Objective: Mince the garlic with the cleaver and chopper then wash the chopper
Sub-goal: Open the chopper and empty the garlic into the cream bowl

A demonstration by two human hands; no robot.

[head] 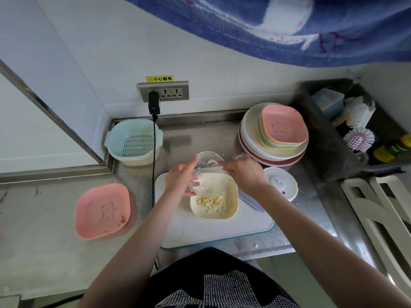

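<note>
My left hand (181,181) grips the clear chopper bowl (208,165), tilted with its mouth down over a cream square dish (231,207). My right hand (242,172) reaches a finger into the bowl's far rim. Minced garlic (212,203) lies piled in the dish. The dish sits on a white cutting board (218,232). The cleaver (252,204) lies on the board under my right forearm, mostly hidden. The white chopper lid (281,182) rests on the steel counter to the right.
A pink square dish (102,211) sits at the left. A pale blue strainer basket (134,142) stands at the back, with a black power cord (154,165) running down past it. Stacked plates (274,135) stand at the back right. A dark tray (355,130) holds brushes.
</note>
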